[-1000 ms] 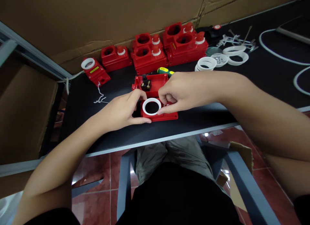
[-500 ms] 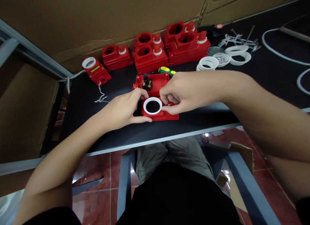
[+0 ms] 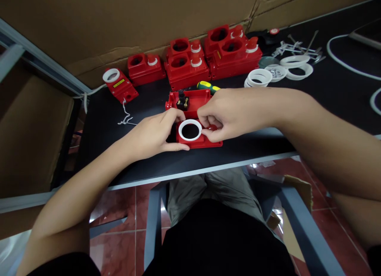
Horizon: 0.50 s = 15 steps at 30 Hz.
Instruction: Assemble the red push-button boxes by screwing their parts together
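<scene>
I have the black table [image 3: 143,99] under everything, its far right end cut off by the view. Well beyond the white ring [image 3: 180,130] stand the red housings [image 3: 187,75], the back ones partly covered by those before them. My left hand [image 3: 157,133] is left of the ring, gripping the red cover [image 3: 201,142] between the thumb at its near edge and the bent index finger; its other fingertips are out of sight. My right hand [image 3: 222,113] is right of the ring, fingers curled, thumb tip at its rim; I cannot tell whether it pinches anything. Just beyond the ring lies the open red shell [image 3: 196,99], one corner behind my right hand. The cover is directly beneath the ring, partly masked by both hands; how firmly the ring sits, I can't make out. Beyond the ring lies a green-and-yellow handle [image 3: 208,86], one end hidden. Right of the ring, a red knob [image 3: 212,127] shows only partly.
</scene>
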Motion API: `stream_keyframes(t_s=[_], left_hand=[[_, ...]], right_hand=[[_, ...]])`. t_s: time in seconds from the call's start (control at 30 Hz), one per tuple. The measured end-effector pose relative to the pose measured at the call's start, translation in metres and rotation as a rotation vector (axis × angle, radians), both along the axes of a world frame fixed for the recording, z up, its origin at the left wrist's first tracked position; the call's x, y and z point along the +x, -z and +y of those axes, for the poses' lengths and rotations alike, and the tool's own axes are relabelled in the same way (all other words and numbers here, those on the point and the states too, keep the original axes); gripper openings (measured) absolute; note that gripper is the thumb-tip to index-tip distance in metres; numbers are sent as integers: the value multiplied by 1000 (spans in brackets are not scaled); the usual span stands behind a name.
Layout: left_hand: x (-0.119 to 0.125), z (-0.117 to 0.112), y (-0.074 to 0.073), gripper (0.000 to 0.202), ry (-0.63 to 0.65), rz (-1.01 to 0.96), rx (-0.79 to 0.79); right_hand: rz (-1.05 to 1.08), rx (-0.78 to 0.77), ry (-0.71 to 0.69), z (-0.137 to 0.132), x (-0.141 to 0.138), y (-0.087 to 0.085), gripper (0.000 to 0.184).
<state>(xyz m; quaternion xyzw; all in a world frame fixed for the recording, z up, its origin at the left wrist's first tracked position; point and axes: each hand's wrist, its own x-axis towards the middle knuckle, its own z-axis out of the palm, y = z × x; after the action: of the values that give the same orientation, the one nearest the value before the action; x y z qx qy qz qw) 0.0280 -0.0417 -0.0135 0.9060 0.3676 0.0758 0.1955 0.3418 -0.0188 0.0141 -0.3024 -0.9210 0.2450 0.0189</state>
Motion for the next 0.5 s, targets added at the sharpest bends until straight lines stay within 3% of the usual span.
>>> stream_keyframes(t_s=[0.17,0.5], left_hand=[[0,1,3,72,15,-24,20],[2,-4,-4,69,-1,0,-6]], right_hand=[[-24,18,-13,1,0,-2,14],[-26,41,-35,1,-1,-4,27]])
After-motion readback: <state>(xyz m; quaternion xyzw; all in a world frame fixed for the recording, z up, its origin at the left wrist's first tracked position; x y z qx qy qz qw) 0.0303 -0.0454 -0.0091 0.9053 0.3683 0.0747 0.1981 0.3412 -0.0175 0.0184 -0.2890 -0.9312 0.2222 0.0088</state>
